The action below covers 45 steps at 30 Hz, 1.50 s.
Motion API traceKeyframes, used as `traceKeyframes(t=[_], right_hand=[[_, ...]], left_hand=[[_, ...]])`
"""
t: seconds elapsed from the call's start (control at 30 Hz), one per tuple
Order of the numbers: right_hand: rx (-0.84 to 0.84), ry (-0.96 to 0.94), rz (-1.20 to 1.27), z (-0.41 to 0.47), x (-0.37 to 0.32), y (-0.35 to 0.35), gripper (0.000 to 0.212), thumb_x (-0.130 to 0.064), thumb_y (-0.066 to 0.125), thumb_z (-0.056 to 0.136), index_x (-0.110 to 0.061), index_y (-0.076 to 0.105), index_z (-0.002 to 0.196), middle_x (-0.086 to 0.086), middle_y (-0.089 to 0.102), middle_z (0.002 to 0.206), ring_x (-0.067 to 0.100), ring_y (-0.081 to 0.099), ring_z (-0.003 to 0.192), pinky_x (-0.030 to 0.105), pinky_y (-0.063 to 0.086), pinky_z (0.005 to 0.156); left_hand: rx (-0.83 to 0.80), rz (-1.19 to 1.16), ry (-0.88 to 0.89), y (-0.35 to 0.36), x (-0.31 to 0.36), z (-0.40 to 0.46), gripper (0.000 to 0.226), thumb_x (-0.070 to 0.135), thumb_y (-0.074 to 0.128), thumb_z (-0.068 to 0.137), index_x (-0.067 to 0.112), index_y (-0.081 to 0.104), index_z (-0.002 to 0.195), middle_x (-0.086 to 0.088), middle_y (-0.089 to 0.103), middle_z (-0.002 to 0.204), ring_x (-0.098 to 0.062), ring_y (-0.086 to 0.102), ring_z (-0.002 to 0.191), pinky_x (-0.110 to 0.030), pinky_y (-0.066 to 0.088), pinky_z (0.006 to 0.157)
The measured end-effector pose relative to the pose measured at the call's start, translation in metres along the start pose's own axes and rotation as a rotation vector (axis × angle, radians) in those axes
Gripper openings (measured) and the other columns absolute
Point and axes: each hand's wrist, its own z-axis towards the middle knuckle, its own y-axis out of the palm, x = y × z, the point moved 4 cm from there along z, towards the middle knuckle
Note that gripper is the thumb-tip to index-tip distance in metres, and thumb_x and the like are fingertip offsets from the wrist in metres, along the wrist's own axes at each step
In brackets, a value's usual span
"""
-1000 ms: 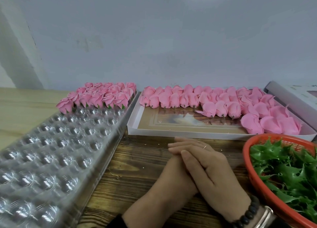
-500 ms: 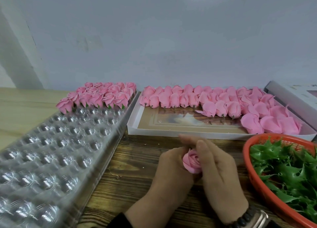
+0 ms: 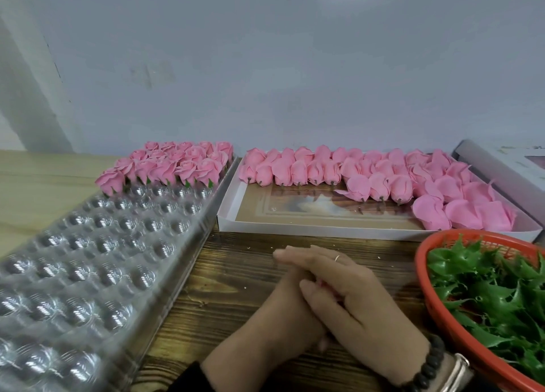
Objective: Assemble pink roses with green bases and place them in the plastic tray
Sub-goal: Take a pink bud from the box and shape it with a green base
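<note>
Hands, right hand (image 3: 358,300) over left hand (image 3: 283,312), hide rose; orientation unseen.

— How's the light?
— Soft and even, from above; a pale bright patch sits high on the wall (image 3: 295,67). Shadows are faint.
— Any glare?
— Small white glints on the domes of the plastic tray (image 3: 88,259).
— Sharpness?
— The tray's near end smears toward the lower left corner, and the wide lens bends the table (image 3: 236,273) edges.
</note>
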Motion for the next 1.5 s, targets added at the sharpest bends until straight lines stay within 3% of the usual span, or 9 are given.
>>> traceKeyframes(t=[0.23, 0.5, 0.67, 0.73, 0.8, 0.9, 1.07, 1.33, 1.5], right_hand=[[0.429, 0.193, 0.389, -0.005, 0.012, -0.009, 0.034, -0.042, 0.041, 0.087, -0.025, 0.069, 0.098, -0.016, 0.070, 0.101, 0.001, 0.064, 0.097, 0.016, 0.049, 0.081], [0.239, 0.097, 0.007, 0.000, 0.006, 0.002, 0.031, -0.030, 0.041, 0.089, -0.023, 0.069, 0.102, -0.017, 0.063, 0.111, -0.005, 0.051, 0.115, 0.019, 0.039, 0.101], [-0.007, 0.028, -0.008, 0.003, 0.003, 0.002, 0.033, -0.014, 0.043, 0.089, -0.024, 0.067, 0.108, -0.018, 0.063, 0.116, -0.007, 0.046, 0.120, 0.024, 0.034, 0.105], [-0.052, 0.013, -0.014, 0.002, 0.001, 0.003, 0.034, -0.016, 0.042, 0.091, -0.029, 0.064, 0.113, -0.021, 0.060, 0.120, -0.009, 0.043, 0.122, 0.021, 0.031, 0.106], [-0.032, 0.009, -0.030, 0.001, 0.002, 0.001, 0.037, -0.029, 0.043, 0.089, -0.039, 0.054, 0.122, -0.024, 0.056, 0.123, -0.007, 0.043, 0.122, 0.019, 0.032, 0.104], [0.050, 0.089, 0.053, -0.002, 0.006, -0.003, 0.054, -0.047, 0.054, 0.076, -0.046, 0.042, 0.129, -0.024, 0.053, 0.126, 0.000, 0.046, 0.122, 0.026, 0.040, 0.100], [0.313, 0.120, 0.299, -0.005, 0.012, -0.010, 0.042, -0.046, 0.051, 0.078, -0.031, 0.057, 0.117, -0.018, 0.063, 0.116, 0.003, 0.058, 0.111, 0.024, 0.047, 0.092], [0.266, 0.162, 0.034, -0.002, 0.011, 0.001, 0.026, -0.026, 0.045, 0.087, -0.028, 0.070, 0.096, -0.020, 0.066, 0.105, -0.004, 0.056, 0.108, 0.022, 0.042, 0.097], [0.010, 0.091, 0.003, 0.003, 0.005, 0.002, 0.030, -0.022, 0.043, 0.088, -0.027, 0.069, 0.103, -0.022, 0.064, 0.112, -0.009, 0.048, 0.117, 0.023, 0.035, 0.104]], left_hand=[[0.267, -0.103, 0.029, -0.006, -0.008, 0.006, 0.023, 0.009, 0.071, 0.078, 0.028, 0.061, 0.067, 0.010, 0.063, 0.063, 0.001, 0.061, 0.064, -0.012, 0.046, 0.061], [0.227, -0.008, 0.064, 0.001, -0.004, 0.011, 0.036, -0.009, 0.048, 0.087, 0.025, 0.056, 0.078, 0.016, 0.059, 0.081, 0.013, 0.056, 0.073, -0.005, 0.043, 0.068], [-0.031, 0.699, 0.394, -0.001, 0.012, 0.008, 0.032, 0.004, 0.042, 0.079, 0.004, 0.068, 0.097, 0.001, 0.067, 0.106, 0.008, 0.055, 0.095, -0.002, 0.029, 0.092], [-0.149, 0.503, 0.183, 0.006, 0.002, 0.004, 0.022, -0.001, 0.044, 0.087, 0.004, 0.062, 0.099, -0.010, 0.066, 0.112, -0.007, 0.056, 0.095, -0.001, 0.027, 0.092], [-0.119, 0.130, 0.010, 0.005, -0.006, 0.003, 0.016, 0.002, 0.049, 0.087, 0.017, 0.053, 0.083, 0.009, 0.069, 0.076, -0.006, 0.056, 0.058, -0.015, 0.049, 0.062], [0.049, -0.214, -0.016, 0.001, -0.012, 0.004, 0.009, 0.017, 0.062, 0.077, 0.024, 0.061, 0.081, 0.011, 0.064, 0.076, -0.009, 0.060, 0.070, -0.029, 0.051, 0.060], [0.128, -0.147, 0.094, -0.002, -0.008, 0.006, 0.021, 0.017, 0.065, 0.074, 0.030, 0.059, 0.059, 0.015, 0.063, 0.060, 0.004, 0.058, 0.060, -0.008, 0.041, 0.057], [0.267, 0.227, 0.200, 0.009, -0.007, 0.011, 0.024, 0.012, 0.049, 0.081, 0.012, 0.068, 0.095, 0.023, 0.053, 0.085, 0.027, 0.046, 0.085, 0.007, 0.034, 0.069], [0.044, 0.246, 0.085, 0.001, -0.014, 0.009, 0.045, 0.002, 0.046, 0.091, 0.006, 0.038, 0.135, 0.001, 0.041, 0.138, 0.006, 0.034, 0.119, 0.009, 0.012, 0.087]])
